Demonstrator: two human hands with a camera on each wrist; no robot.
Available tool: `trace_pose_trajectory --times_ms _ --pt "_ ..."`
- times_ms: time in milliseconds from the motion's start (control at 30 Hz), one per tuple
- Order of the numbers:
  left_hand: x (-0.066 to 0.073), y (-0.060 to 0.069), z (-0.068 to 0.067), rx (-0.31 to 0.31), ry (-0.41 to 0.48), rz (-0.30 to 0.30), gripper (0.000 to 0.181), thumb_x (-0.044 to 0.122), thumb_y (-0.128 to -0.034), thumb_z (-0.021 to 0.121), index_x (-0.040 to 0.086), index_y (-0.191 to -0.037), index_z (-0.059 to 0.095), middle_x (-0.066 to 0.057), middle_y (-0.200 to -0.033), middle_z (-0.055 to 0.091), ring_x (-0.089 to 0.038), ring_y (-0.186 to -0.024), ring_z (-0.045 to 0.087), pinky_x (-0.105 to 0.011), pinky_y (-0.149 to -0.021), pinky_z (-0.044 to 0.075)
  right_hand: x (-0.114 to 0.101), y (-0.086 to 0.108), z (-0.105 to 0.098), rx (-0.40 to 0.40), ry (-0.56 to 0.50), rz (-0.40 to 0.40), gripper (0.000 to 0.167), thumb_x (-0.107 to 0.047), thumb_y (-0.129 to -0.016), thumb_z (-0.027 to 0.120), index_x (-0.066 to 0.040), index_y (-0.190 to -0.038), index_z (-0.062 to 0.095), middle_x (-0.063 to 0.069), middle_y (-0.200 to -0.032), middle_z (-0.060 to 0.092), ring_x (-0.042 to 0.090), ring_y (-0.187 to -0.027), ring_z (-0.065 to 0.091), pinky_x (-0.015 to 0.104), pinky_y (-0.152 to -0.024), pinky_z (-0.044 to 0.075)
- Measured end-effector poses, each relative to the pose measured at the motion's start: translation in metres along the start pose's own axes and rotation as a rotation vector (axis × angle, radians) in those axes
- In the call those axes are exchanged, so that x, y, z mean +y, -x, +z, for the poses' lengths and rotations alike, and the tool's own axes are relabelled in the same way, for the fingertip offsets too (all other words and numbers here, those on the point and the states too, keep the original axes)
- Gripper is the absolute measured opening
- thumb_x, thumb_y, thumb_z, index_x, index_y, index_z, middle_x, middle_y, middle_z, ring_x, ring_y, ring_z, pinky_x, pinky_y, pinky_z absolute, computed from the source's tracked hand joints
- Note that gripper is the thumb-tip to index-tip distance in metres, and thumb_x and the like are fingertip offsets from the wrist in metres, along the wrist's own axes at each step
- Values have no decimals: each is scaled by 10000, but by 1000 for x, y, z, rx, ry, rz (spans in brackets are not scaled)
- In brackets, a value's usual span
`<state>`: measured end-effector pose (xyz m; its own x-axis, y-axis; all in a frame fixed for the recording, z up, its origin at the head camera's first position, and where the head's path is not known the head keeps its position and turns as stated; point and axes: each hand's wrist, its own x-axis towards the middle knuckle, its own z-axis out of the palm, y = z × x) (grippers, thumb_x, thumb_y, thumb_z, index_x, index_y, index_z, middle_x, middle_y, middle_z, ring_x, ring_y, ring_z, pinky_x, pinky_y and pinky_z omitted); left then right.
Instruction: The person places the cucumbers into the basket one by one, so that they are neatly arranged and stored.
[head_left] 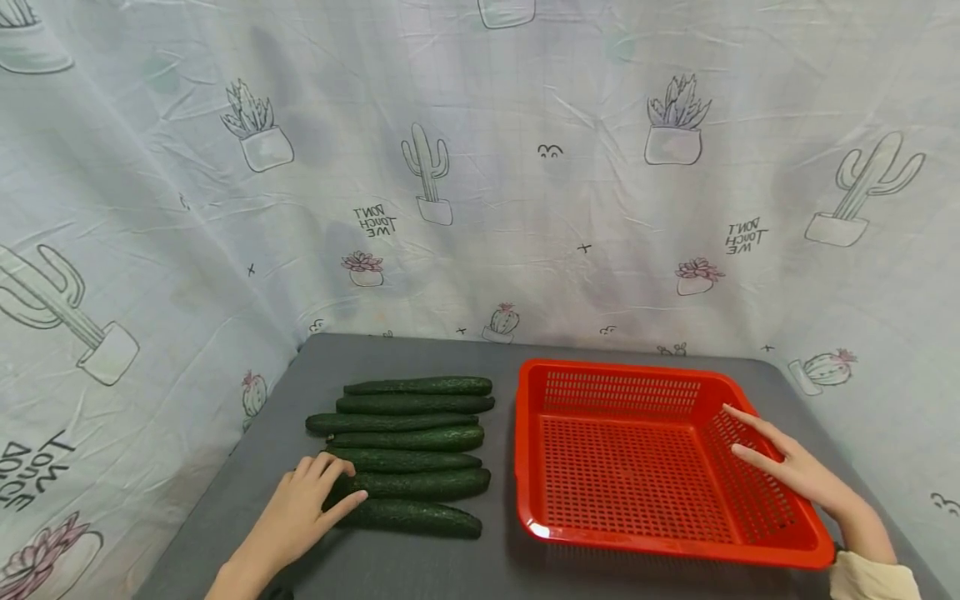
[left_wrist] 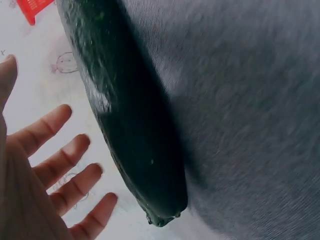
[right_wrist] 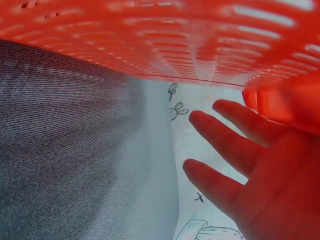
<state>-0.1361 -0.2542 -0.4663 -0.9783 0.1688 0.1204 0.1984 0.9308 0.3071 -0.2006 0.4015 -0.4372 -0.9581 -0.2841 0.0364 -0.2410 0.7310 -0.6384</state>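
Several dark green cucumbers [head_left: 408, 439] lie side by side in a column on the grey table. Over the left ends of the nearest ones is my left hand [head_left: 303, 504], its fingers loosely bent and spread. In the left wrist view a cucumber [left_wrist: 125, 115] lies close beside those fingers [left_wrist: 75, 150], with a gap between. To the right stands a red perforated plastic basket [head_left: 667, 546] with nothing in it. At the basket's right rim is my right hand [head_left: 806, 475], thumb and a finger extended over it. The right wrist view shows other straight fingers [right_wrist: 225, 140] under the basket's side.
The grey table [head_left: 405, 571] carries the cucumbers on the left and the basket on the right. A white curtain [head_left: 510, 192] printed with cacti hangs behind it and along both sides.
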Motion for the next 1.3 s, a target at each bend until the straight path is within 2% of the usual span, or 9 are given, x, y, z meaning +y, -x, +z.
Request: trace_pose_trajectory --times_ms 200,433,567,633,800,933,1067,1167,1300 --pt "3 7 6 -65 -10 -39 383 658 -837 469 320 -999 546 120 -1011 470 -115 -879 403 -379 -693 361 2 1 1 9 -6 26 578 -273 -962 501 -276 -1474 232 -304 -1399 198 -273 -1125 166 370 -838 361" --pt "2 14 19 -52 -30 -36 426 685 -792 508 314 -1000 515 106 -982 428 -126 -853 374 -371 -688 348 0 0 2 4 -39 10 587 -258 -962 496 -271 -1478 217 -155 -1482 201 -253 -1144 175 363 -846 378" --pt "1 17 22 -54 -60 -16 449 692 -759 543 318 -1004 499 100 -992 409 -136 -862 359 -396 -704 354 2 -1 3 1 -39 16 584 -266 -965 488 -248 -1481 216 -194 -1456 202 -240 -1130 219 236 -774 412" --pt "1 17 23 -61 -75 -8 450 675 -748 572 313 -1006 496 91 -991 403 -143 -863 352 -414 -712 359 3 -1 3 -8 -63 17 584 -265 -968 479 -239 -1484 207 -127 -1476 204 -224 -1110 257 206 -748 439" --pt "4 17 25 -54 -122 34 433 578 -743 653 295 -1029 493 70 -968 371 -151 -850 323 -386 -694 340 5 1 4 -27 -118 39 584 -275 -975 462 -249 -1488 185 -90 -1472 198 -208 -1073 300 224 -730 478" --pt "6 16 28 -19 -149 70 402 482 -741 702 286 -1025 495 73 -915 320 -143 -801 269 -328 -657 267 8 0 2 -16 -85 8 574 -254 -981 453 -227 -1488 186 -217 -1432 194 -218 -1115 270 207 -747 453" --pt "7 16 29 6 -195 104 389 463 -752 696 272 -1029 502 68 -902 290 -147 -798 254 -324 -665 259 8 0 0 2 -47 -14 590 -235 -977 464 -237 -1490 172 -250 -1442 152 -259 -1145 167 387 -854 386" --pt "7 18 30 12 -220 109 378 472 -758 683 273 -1028 508 67 -921 307 -145 -809 275 -331 -677 287 7 1 0 13 -60 -8 626 -237 -970 482 -241 -1494 140 -168 -1468 155 -244 -1126 215 418 -835 402" --pt "6 22 29 17 -226 98 373 499 -764 660 283 -1030 511 80 -951 350 -133 -832 326 -345 -686 330 6 2 3 29 -59 -19 642 -225 -963 499 -211 -1494 139 -86 -1463 197 -216 -1093 281 200 -747 425"
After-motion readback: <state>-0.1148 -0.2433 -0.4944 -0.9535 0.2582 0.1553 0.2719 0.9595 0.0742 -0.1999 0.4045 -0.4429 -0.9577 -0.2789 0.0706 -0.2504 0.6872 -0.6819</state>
